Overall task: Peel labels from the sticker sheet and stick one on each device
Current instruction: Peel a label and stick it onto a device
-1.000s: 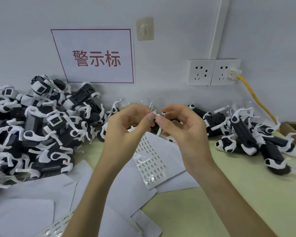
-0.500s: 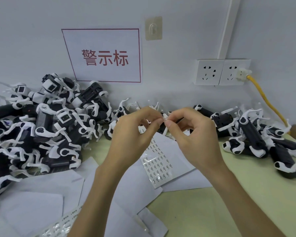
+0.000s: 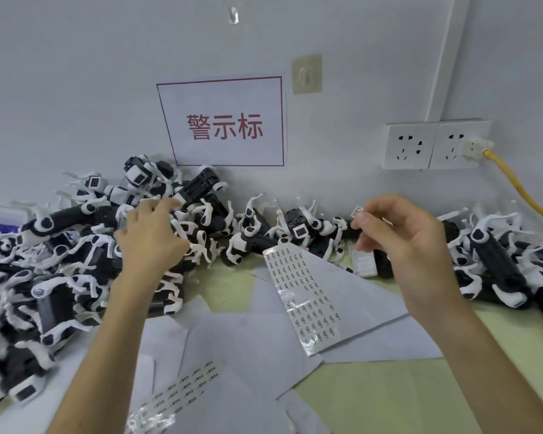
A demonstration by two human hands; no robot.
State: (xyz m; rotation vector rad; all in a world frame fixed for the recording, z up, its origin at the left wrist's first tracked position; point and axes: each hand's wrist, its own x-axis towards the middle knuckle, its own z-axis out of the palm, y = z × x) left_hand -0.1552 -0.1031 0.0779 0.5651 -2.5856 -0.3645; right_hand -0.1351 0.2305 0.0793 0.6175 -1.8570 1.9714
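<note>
Hands apart: the left hand (image 3: 151,242) rests, fingers spread, on the heaped black-and-white plastic devices (image 3: 76,261); the right hand (image 3: 405,245) pinches a small white printed label (image 3: 358,211).

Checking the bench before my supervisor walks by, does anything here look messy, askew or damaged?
No damage shows, but it is untidy: devices lie heaped against the wall, and the sticker sheet lies askew across loose overlapping papers. A label strip near the front edge is crinkled at one end.
</note>
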